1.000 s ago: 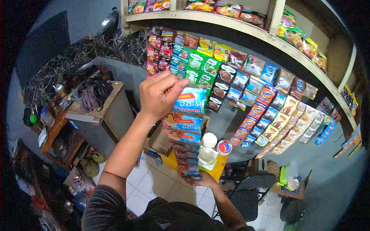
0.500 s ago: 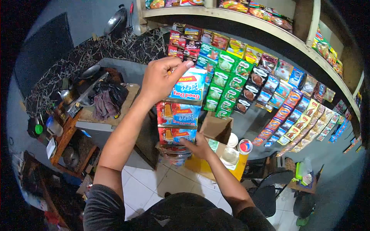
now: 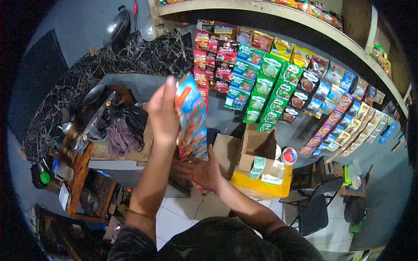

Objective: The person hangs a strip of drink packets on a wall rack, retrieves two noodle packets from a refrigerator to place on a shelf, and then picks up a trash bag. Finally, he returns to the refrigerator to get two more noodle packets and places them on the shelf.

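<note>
A strip of blue and red Good Day coffee sachets (image 3: 191,119) hangs in front of me, turned at an angle so its printed fronts look narrow and a little blurred. My left hand (image 3: 163,115) is closed on the strip's upper left edge, thumb pointing up. At the lower end, my right hand (image 3: 202,172) has its thumb against the right edge and its fingers around the sachets. A bit of the strip's tail shows below the right hand.
Rows of drink sachets (image 3: 270,82) hang on the wall beneath a curved shelf (image 3: 278,13). A cardboard box (image 3: 257,145) stands on a yellow table (image 3: 257,189). To the left is a counter with a dark cloth (image 3: 124,139); a black chair (image 3: 313,213) stands right.
The sachet strip has turned from facing me to an angled position and moved left. Both hands have moved with it, the left one lower. The camera's view has shifted somewhat.
</note>
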A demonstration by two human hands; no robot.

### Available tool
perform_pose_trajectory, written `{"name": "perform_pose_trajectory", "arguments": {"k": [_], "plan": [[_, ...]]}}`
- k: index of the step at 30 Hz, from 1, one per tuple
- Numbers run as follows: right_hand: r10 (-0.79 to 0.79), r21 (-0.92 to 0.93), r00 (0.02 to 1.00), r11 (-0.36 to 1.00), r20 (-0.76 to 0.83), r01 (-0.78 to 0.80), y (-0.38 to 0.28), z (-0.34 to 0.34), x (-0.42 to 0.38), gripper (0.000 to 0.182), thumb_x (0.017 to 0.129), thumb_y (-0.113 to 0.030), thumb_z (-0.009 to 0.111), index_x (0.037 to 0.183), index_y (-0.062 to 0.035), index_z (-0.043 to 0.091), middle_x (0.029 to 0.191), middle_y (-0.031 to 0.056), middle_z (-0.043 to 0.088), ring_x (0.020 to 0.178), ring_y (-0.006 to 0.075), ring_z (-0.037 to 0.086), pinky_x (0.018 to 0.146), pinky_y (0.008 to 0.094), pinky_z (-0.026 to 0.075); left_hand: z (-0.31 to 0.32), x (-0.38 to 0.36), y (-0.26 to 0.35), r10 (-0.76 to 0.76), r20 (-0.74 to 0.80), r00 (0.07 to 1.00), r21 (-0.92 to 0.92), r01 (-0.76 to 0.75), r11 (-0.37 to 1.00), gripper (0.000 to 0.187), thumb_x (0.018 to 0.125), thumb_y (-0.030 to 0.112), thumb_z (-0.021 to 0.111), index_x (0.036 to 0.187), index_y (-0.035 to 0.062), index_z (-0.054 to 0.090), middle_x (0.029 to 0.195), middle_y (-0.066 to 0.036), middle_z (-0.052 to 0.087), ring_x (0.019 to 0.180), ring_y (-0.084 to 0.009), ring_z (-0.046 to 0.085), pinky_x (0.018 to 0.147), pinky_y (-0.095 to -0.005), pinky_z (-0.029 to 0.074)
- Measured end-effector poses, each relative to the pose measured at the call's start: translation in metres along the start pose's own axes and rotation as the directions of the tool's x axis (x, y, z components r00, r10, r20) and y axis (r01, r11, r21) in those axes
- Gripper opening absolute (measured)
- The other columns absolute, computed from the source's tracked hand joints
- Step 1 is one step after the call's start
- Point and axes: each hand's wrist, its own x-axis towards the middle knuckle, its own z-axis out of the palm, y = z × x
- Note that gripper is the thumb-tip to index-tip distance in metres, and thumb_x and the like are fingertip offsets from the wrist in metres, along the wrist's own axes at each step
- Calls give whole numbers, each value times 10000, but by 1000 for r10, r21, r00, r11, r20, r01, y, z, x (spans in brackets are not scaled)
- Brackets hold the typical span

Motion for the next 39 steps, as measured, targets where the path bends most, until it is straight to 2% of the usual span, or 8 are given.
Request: {"name": "perform_pose_trajectory", "arguments": {"k": [5, 8, 12, 19, 25, 27, 36, 39], "plan": [[-529, -40, 847, 848, -52, 528, -11, 18, 38, 769, 911, -718, 286, 1390, -129, 409, 1290, 113, 536, 1241, 333, 496, 1029, 506, 384, -17, -41, -1, -189, -329, 925, -182, 134, 974, 310, 1017, 312, 473, 845, 77, 581, 712, 36, 586, 625, -21, 519, 567, -202, 417], [-594, -66, 774, 800, -217, 596, -25, -1, 45, 479, 941, -456, 537, 1293, -140, 460, 1211, 71, 581, 1107, 239, 573, 919, 430, 474, -48, -39, -18, -134, -452, 882, -227, 32, 973, 321, 1018, 321, 467, 860, 71, 594, 770, -11, 655, 613, -55, 593, 561, -232, 477], [-646, -249, 525, 730, -553, 637, -47, 43, 27, 649, 819, -159, 771, 1314, -125, 353, 1190, 98, 570, 1080, 205, 562, 889, 366, 482, -68, -53, -32, -184, -504, 844, -303, 26, 953, 357, 1019, 371, 448, 904, 57, 573, 840, -38, 652, 691, -83, 610, 619, -245, 489], [-905, -535, 310, 424, -293, 731, -106, 40, 8, 827, 755, -92, 812, 1381, -111, 272, 1247, 143, 526, 1096, 214, 552, 918, 373, 476, -36, -135, -69, -303, -514, 802, -245, 201, 948, 373, 1024, 368, 432, 966, 28, 575, 893, -44, 619, 773, -101, 595, 683, -257, 487], [-874, -578, 464, 456, -145, 677, -156, 43, -25, 967, 712, 50, 795, 1478, -120, 229, 1056, 206, 663, 916, 240, 670, 797, 400, 560, -44, -174, -153, -447, -161, 880, -95, 437, 894, 216, 990, 219, 539, 868, 50, 596, 697, 15, 576, 638, -71, 541, 598, -243, 461], [-839, -600, 538, 470, -78, 647, -179, 38, -30, 1010, 689, 77, 798, 1493, -117, 220, 1043, 216, 662, 894, 245, 679, 746, 401, 584, -47, -168, -193, -354, -39, 934, 285, 350, 892, 184, 973, 196, 571, 864, 49, 591, 683, 20, 562, 647, -73, 533, 607, -227, 446], [-599, -964, 782, 64, 170, 258, -208, 21, -50, 1035, 630, 54, 846, 1474, -98, 266, 1012, 100, 696, 816, 112, 642, 700, 260, 514, 17, -101, -288, -112, 367, 923, 339, -21, 941, 406, 786, 118, 730, 1157, 59, 575, 1174, -91, 556, 932, -233, 613, 815, -339, 500], [-501, -969, 831, -76, 240, 233, -206, 29, -59, 1031, 614, 24, 868, 1460, -112, 293, 1071, 105, 672, 791, 91, 614, 703, 246, 494, 20, -116, -292, -225, 471, 853, 46, 231, 972, 496, 770, 125, 729, 1238, 73, 573, 1239, -102, 579, 1048, -305, 615, 953, -405, 462]]}}
